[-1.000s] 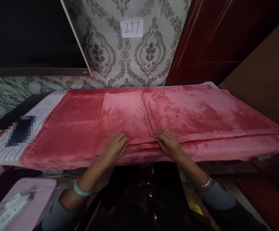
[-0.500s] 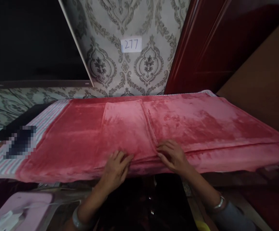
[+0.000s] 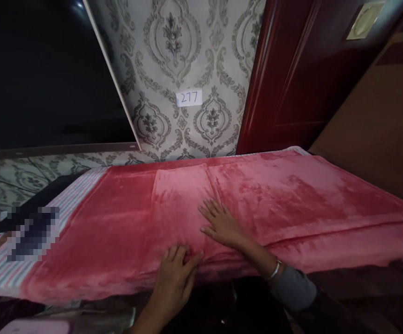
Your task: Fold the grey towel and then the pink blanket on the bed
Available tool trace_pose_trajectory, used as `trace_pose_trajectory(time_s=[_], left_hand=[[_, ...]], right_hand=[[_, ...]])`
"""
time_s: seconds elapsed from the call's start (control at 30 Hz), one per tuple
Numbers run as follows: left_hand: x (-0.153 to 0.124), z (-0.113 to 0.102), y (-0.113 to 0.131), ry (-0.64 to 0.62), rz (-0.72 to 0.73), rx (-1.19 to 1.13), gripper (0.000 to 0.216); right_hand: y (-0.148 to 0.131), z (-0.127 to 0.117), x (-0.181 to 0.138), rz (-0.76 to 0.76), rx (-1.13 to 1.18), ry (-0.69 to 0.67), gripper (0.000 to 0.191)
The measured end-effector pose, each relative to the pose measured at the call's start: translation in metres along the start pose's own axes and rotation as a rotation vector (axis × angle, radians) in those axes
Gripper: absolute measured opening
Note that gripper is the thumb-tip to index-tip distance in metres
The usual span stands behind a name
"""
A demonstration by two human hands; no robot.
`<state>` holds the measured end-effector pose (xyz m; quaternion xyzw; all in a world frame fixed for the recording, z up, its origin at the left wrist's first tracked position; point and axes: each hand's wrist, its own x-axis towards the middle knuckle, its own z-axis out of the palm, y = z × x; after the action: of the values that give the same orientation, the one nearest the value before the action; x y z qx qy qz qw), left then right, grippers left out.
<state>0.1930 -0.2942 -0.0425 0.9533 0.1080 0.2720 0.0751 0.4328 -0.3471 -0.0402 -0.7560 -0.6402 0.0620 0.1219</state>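
Observation:
A red plush blanket (image 3: 291,195) lies folded in layers over a surface in front of me. A narrower folded panel (image 3: 180,190) lies on top near the middle. My right hand (image 3: 222,222) lies flat on the blanket with fingers stretched out, pressing beside the panel's fold line. My left hand (image 3: 175,273) rests on the blanket's near edge, fingers together and curled slightly over the fabric. Both wrists wear bracelets.
A striped pink and white sheet (image 3: 20,260) shows under the blanket at the left, with a blurred dark patch (image 3: 30,232) on it. Patterned wallpaper carries a paper label reading 277 (image 3: 188,98). A dark red door (image 3: 291,83) stands at the right.
My right hand has slid from the near edge up onto the blanket and flattened out. My left hand stays at the near edge. The view has tilted upward.

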Motion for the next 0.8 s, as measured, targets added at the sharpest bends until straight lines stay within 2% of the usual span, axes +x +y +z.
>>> trace_pose_trajectory(time_s=[0.1,0.2,0.3,0.4,0.5,0.63,0.7,0.8], left_hand=[[0.002,-0.015,-0.008,-0.022,-0.038,-0.157,0.033],[0.003,-0.036,-0.031,0.103,-0.179,-0.264,0.028],[-0.002,-0.050,-0.062,0.308,-0.489,-0.322,0.028],[-0.011,-0.052,-0.084,0.389,-0.846,-0.563,0.045],[-0.017,-0.049,-0.092,0.405,-1.066,-0.883,0.067],[-0.015,-0.049,-0.090,0.396,-1.214,-1.200,0.094],[-0.009,-0.050,-0.090,0.356,-1.246,-1.283,0.094],[0.002,-0.051,-0.092,0.281,-1.267,-1.326,0.073]], right_hand=[[0.003,-0.010,-0.006,-0.005,0.033,-0.075,0.069],[0.002,-0.022,-0.014,-0.016,0.077,-0.126,0.066],[-0.006,-0.028,-0.027,-0.004,0.085,-0.088,0.058],[-0.023,-0.021,-0.045,-0.037,0.048,0.026,0.055],[-0.037,-0.001,-0.063,-0.133,0.020,0.094,0.062],[-0.044,0.022,-0.075,-0.135,-0.030,0.189,0.072],[-0.044,0.026,-0.076,-0.135,-0.035,0.233,0.074],[-0.046,0.028,-0.074,-0.125,-0.035,0.265,0.074]])
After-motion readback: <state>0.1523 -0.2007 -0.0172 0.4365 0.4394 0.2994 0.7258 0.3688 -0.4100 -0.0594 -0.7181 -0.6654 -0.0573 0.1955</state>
